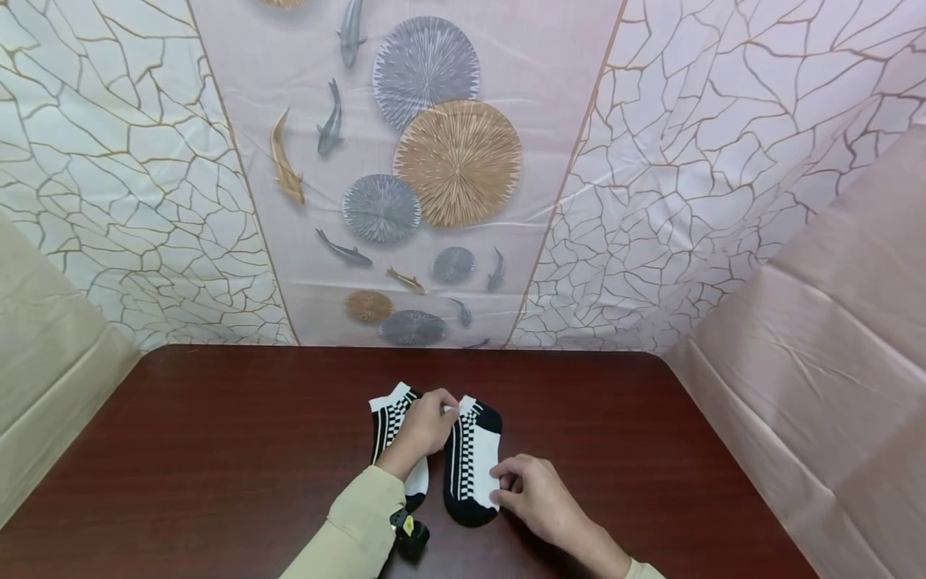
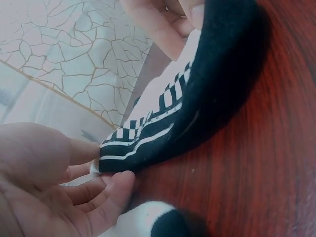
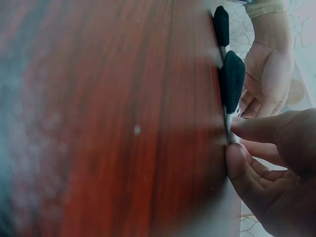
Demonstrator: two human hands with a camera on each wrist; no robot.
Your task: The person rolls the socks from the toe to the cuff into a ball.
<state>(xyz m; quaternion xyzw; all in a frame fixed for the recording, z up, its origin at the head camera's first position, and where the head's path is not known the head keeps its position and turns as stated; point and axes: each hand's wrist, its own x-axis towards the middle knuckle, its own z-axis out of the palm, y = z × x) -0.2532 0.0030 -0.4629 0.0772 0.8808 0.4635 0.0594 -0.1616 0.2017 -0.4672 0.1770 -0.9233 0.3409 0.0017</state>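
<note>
A black-and-white ankle sock (image 1: 481,466) with a checkered stripe lies flat on the table, toe toward the near edge. At its cuff, my left hand (image 1: 428,422) pinches the far left corner between thumb and fingers. My right hand (image 1: 537,494) holds the sock's right edge; in the right wrist view its thumb and fingertips close on the thin edge of the sock (image 3: 234,84). A matching sock (image 1: 391,414) lies to the left, partly hidden under my left hand and forearm. Its white and black end (image 2: 170,224) shows at the bottom of the left wrist view.
The dark red wooden table (image 1: 217,450) extends around both socks. Behind it hangs a patterned cloth (image 1: 456,161) with fish and round shapes, and beige cloth (image 1: 832,362) flanks the right side. A black wrist camera (image 1: 411,537) sits at my left sleeve.
</note>
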